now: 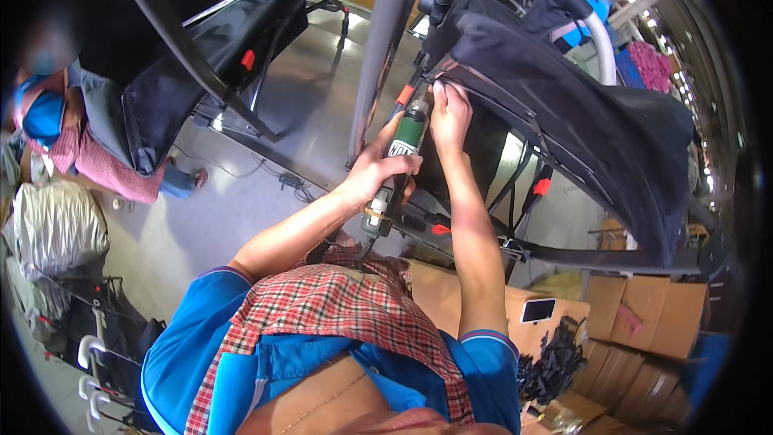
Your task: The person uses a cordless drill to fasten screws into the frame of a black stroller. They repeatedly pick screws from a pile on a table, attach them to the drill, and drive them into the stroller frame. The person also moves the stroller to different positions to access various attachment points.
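My left hand (377,171) is wrapped round the body of a green and grey corded electric screwdriver (411,132), whose tip points up and away from me. Beside that tip, my right hand (450,119) is closed, fingertips pinched together at the edge of the black fabric on a stroller (547,84). Whatever sits between those fingertips is hidden. A grey frame tube (382,56) of the stroller rises just left of the tool, with an orange-red part (405,95) close to the tool's tip.
Another black stroller (217,56) stands at the left, near a person in a pink checked garment (109,157). Cardboard boxes (644,314) are stacked at lower right. A phone (538,310) and black straps (555,362) lie near my right elbow. A cable (241,167) runs across the floor.
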`<state>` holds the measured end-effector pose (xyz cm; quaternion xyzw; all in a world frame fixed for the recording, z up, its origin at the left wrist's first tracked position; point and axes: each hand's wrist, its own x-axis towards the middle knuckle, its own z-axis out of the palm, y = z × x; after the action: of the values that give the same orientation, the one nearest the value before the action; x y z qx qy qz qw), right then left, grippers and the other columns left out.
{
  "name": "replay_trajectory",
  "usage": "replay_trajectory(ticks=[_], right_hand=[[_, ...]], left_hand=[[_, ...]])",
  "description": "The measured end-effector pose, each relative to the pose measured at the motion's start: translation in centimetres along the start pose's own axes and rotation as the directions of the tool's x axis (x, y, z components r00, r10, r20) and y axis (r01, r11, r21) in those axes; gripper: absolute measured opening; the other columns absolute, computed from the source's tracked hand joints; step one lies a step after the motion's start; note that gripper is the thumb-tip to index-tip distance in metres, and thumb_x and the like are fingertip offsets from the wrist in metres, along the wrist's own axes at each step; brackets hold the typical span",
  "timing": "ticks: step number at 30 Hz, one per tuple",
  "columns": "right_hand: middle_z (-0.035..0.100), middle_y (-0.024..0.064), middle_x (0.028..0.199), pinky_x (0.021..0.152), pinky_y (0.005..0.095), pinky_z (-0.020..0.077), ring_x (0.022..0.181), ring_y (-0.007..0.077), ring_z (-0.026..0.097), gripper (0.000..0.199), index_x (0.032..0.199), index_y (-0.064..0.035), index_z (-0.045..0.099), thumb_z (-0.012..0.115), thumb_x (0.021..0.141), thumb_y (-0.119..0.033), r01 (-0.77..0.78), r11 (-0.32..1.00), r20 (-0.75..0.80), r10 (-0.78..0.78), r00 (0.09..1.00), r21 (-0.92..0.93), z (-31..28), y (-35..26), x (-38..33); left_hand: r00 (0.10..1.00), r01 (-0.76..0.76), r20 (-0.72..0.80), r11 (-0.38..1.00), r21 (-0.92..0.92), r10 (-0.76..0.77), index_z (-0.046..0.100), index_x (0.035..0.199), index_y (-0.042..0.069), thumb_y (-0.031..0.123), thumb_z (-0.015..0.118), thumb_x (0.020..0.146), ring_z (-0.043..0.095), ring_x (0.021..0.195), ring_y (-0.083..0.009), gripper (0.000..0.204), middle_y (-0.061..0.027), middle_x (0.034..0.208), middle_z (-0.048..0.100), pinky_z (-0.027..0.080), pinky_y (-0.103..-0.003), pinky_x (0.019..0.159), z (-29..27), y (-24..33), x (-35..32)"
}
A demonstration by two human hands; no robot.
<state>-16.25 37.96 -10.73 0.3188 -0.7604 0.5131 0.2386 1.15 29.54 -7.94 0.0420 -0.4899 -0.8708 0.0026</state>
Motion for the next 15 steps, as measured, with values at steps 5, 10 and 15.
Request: replay_trajectory(ticks=[5,10,15], right_hand=[[0.066,0.018,0.099,0.077,0.0396,0.0523,0.088,0.0372,0.065,0.018,0.104,-0.0041,0.065,0.055,0.093,-0.015,-0.186,0.981,0.028,0.188,0.982,-0.062,-5.3,-2.8,-2.8],[0.063,0.0156,0.088,0.072,0.0357,0.0502,0.079,0.034,0.062,0.012,0.099,-0.0017,0.065,0.058,0.089,-0.002,-0.234,0.968,-0.369,0.186,0.911,-0.09,-14.7,-3.8,-12.1],[0.064,0.0142,0.09,0.077,0.039,0.0526,0.085,0.0315,0.063,0.017,0.099,-0.0027,0.065,0.064,0.081,-0.001,-0.473,0.721,-0.451,0.247,0.858,-0.505,-14.3,-5.8,-24.7]], left_hand=[[0.947,0.208,0.246,0.978,0.011,-0.204,0.008,0.153,0.02,0.02,0.069,0.076,0.057,0.053,-0.0182,0.098,-0.0109,0.081,0.054,0.046,-0.029,0.047,-1.4,1.9,-2.1],[0.642,0.531,0.536,0.822,0.204,-0.548,0.014,0.152,0.008,0.022,0.074,0.069,0.057,0.054,-0.0181,0.103,-0.0134,0.08,0.055,0.046,-0.027,0.049,0.1,-1.9,-2.7],[0.412,0.555,0.54,0.672,0.49,-0.734,0.015,0.152,0.008,0.014,0.071,0.074,0.056,0.056,-0.0176,0.096,-0.0119,0.081,0.056,0.046,-0.027,0.052,-4.7,-3.9,-0.3]])
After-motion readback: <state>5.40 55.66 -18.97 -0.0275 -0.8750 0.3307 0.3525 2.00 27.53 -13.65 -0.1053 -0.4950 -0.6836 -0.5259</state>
